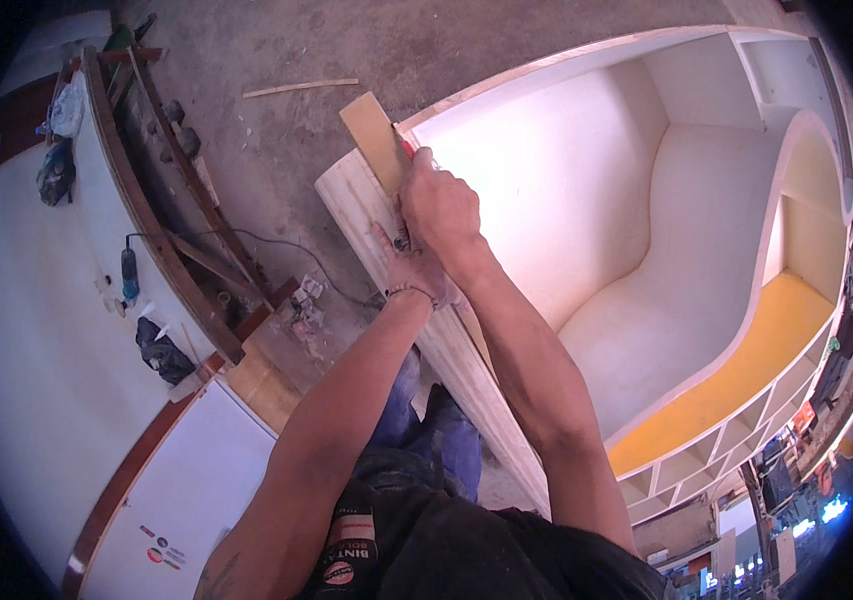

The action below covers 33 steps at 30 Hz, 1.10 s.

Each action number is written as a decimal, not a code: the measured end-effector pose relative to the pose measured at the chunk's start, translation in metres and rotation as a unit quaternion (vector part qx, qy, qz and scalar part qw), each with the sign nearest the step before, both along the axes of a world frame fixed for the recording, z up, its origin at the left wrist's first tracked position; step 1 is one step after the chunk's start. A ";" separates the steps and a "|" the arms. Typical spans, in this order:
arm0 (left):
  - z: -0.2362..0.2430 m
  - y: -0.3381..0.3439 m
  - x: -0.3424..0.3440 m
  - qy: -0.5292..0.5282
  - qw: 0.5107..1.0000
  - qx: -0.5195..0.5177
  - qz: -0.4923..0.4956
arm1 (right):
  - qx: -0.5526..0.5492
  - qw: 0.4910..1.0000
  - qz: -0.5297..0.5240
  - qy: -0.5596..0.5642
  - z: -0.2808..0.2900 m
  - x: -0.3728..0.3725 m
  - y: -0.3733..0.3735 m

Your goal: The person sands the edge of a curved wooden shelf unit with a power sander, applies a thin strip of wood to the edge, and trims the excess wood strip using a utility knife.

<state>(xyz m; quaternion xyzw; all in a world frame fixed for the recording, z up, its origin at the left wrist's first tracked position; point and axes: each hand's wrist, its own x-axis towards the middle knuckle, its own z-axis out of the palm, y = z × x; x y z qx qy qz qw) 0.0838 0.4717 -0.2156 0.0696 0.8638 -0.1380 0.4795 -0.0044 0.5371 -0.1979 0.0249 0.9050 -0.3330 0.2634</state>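
My right hand (442, 210) is closed around a slim red tool (408, 148), perhaps a pencil, at the top edge of a white curved cabinet (527, 170). Just below it, my left hand (412, 268) grips a long pale wooden board (351, 200), one finger stretched along it and part of the hand hidden behind the right one. A short tan strip (369, 130) lies lengthwise between the board and the cabinet's edge, projecting past the board's far end.
At left are a white worktop (47, 290) with a corded tool (129, 275) and black bags (57, 175), plus a timber frame (187, 200). The concrete floor (277, 40) has a loose stick (302, 86). The cabinet's cubbies and yellow panel (707, 370) are at right.
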 end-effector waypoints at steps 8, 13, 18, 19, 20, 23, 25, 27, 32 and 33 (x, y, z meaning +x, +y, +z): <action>-0.006 -0.001 0.000 -0.064 0.997 -0.032 -0.028 | 0.006 1.000 0.020 -0.006 0.004 -0.002 0.004; 0.000 0.003 -0.003 0.065 0.996 0.043 0.053 | -0.020 1.000 0.000 -0.003 0.006 0.031 0.021; -0.012 -0.005 0.006 0.116 0.992 0.031 0.046 | -0.031 0.999 -0.006 -0.040 0.014 0.060 0.037; -0.018 -0.008 0.010 0.155 0.987 0.031 0.030 | -0.022 0.999 0.000 -0.034 0.014 0.067 0.040; -0.025 -0.010 0.015 0.152 0.987 0.031 0.029 | -0.013 0.999 0.008 -0.029 0.014 0.074 0.042; -0.028 -0.009 0.016 0.210 0.975 0.063 0.042 | -0.003 0.999 0.003 -0.047 0.013 0.092 0.052; -0.021 -0.002 0.015 0.184 0.979 0.069 0.061 | 0.004 0.998 0.004 -0.058 0.016 0.107 0.063; -0.015 0.002 0.010 0.177 0.980 0.066 0.061 | 0.011 0.997 0.008 -0.070 0.018 0.120 0.071; 0.016 0.012 -0.002 0.098 0.988 0.043 0.108 | 0.014 0.991 0.014 -0.130 0.031 0.149 0.085; 0.018 0.014 -0.004 0.104 0.988 0.044 0.104 | 0.015 0.991 0.012 -0.132 0.031 0.157 0.090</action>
